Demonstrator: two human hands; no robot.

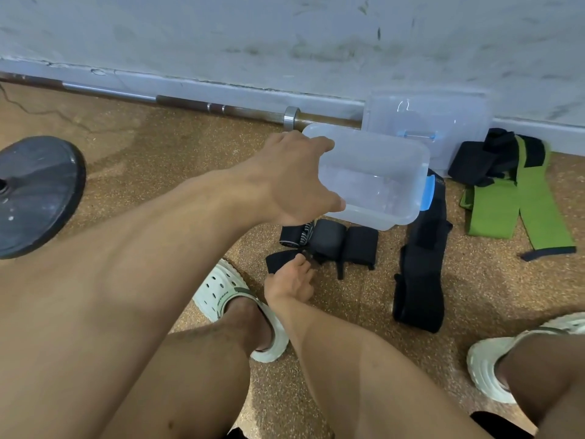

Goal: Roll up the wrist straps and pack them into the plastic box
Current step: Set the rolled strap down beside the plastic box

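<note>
My left hand grips the left rim of the clear plastic box, which has a blue latch on its right side and is tilted above the floor with nothing inside. Below it, several rolled black wrist straps lie side by side on the floor. My right hand pinches a rolled black strap at the front of that group. A long black strap lies flat to the right. Green straps and a pile of black ones lie unrolled by the wall.
The box's clear lid leans on the wall behind it. A barbell runs along the baseboard, and a black weight plate lies at the left. My feet in white clogs stand on the speckled brown floor.
</note>
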